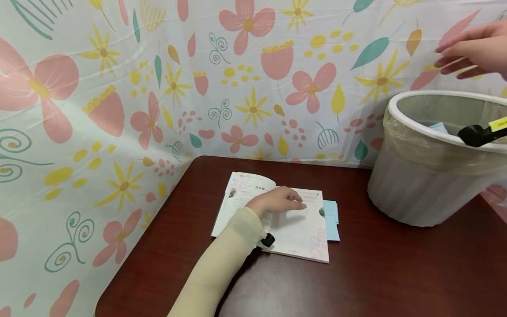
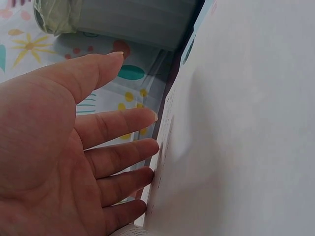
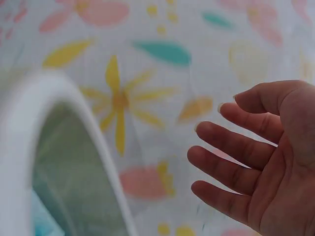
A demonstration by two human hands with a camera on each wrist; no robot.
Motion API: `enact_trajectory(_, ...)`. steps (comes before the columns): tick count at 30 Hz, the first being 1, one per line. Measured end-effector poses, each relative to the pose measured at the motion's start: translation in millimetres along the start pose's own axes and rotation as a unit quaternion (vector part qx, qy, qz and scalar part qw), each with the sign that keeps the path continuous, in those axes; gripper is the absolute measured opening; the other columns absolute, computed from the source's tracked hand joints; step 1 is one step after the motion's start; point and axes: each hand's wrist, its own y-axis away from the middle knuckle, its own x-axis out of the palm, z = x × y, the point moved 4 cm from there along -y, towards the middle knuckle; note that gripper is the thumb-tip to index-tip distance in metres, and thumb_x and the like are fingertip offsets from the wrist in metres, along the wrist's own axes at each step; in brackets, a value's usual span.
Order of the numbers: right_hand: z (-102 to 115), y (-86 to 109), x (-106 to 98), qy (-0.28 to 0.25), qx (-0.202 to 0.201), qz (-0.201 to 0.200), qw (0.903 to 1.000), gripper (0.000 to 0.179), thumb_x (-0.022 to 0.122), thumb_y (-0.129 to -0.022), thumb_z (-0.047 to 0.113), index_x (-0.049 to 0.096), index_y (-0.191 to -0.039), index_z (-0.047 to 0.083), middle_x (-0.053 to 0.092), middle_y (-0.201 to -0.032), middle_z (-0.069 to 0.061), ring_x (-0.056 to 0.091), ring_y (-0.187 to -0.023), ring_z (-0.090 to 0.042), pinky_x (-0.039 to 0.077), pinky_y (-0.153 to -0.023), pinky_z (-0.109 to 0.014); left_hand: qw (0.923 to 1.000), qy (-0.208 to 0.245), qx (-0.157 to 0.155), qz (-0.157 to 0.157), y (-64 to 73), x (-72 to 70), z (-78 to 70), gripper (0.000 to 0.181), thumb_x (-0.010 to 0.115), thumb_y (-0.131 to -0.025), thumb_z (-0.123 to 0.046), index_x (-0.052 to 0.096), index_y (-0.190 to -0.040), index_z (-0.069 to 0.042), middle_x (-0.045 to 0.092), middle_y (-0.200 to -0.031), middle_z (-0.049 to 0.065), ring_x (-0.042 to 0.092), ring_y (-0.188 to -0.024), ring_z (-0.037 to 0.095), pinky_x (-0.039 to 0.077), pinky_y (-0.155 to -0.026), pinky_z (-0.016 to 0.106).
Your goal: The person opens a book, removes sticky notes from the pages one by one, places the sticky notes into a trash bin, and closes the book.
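Observation:
An open book [image 1: 301,229] lies on the dark table, with light blue paper tabs [image 1: 332,220] sticking out from under its right side. Over the middle of its pages is my left hand [image 1: 279,200], its fingers loosely extended and holding nothing; in the left wrist view the fingertips are right at the page. My right hand [image 1: 477,53] is raised above the grey trash bin [image 1: 420,185], fingers apart and nothing between them. Inside the bin a piece of light blue paper [image 1: 439,127] shows near the rim. The right wrist view has the same empty hand [image 3: 261,157] beside the white rim.
The bin, lined with a clear bag [image 1: 408,145], stands at the table's back right. A flower-patterned cloth [image 1: 253,88] hangs behind and to the left of the brown table [image 1: 356,273]. A black wrist device [image 1: 475,135] overlaps the bin's rim in the head view.

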Motion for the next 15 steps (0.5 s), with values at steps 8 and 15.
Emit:
enact_trajectory(8, 81.7, 52.8, 65.8, -0.005, -0.137, -0.046, 0.9896, 0.016, 0.065, -0.101, 0.02, 0.074, -0.109, 0.03, 0.07, -0.084, 0.031, 0.064, -0.072, 0.009, 0.047, -0.061, -0.005, 0.9997, -0.012, 0.017, 0.012, -1.3, -1.5, -3.9, 0.051, 0.06, -0.099, -0.056, 0.068, -0.136, -0.021, 0.066, -0.139, -0.006, 0.057, -0.134, 0.015, 0.047, -0.111, 0.034)
enact_trajectory(15, 90.8, 85.3, 133.9, -0.018, -0.21, -0.002, 0.9775, 0.026, 0.07, -0.098, 0.017, 0.075, -0.123, 0.014, 0.075, -0.097, 0.027, 0.068, -0.085, 0.008, 0.048, -0.072, -0.006, 0.9996, -0.011, 0.018, 0.017, -2.5, 0.6, -8.4, 0.053, 0.06, -0.1, -0.055, 0.067, -0.138, -0.02, 0.064, -0.143, -0.006, 0.056, -0.136, 0.015, 0.046, -0.112, 0.032)
